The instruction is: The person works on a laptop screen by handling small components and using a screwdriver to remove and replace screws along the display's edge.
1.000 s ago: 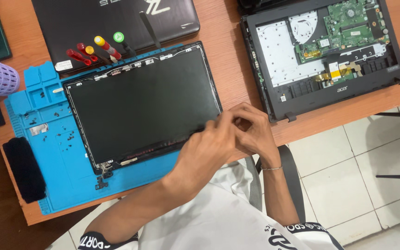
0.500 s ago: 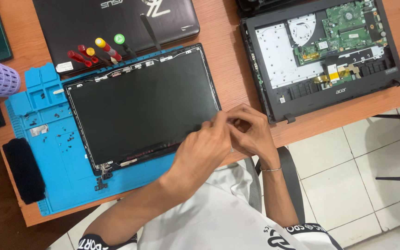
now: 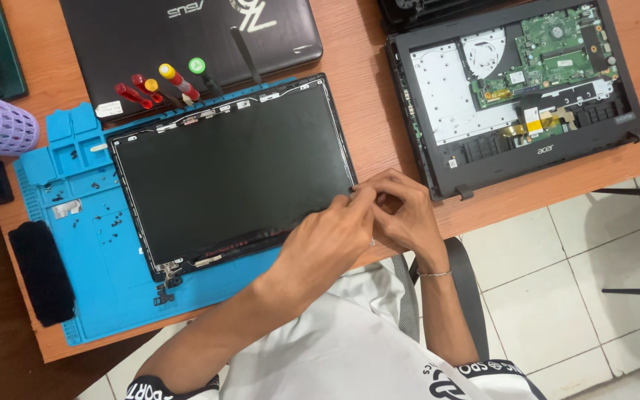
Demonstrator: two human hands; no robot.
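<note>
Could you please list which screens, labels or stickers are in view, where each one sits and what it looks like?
Laptop screen panel: on the blue mat, dark, rectangular, unlit; both hands at its near right corner.
Small label: by the red screwdriver handles, white, rectangular.
Sticker: inside the opened laptop base, yellow and white.

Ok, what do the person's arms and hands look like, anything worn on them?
Both forearms are bare. The left hand and right hand wear no gloves. A thin silver-coloured bracelet circles the right wrist. The short white sleeves end in black cuffs with white lettering. No rings can be made out.
</note>
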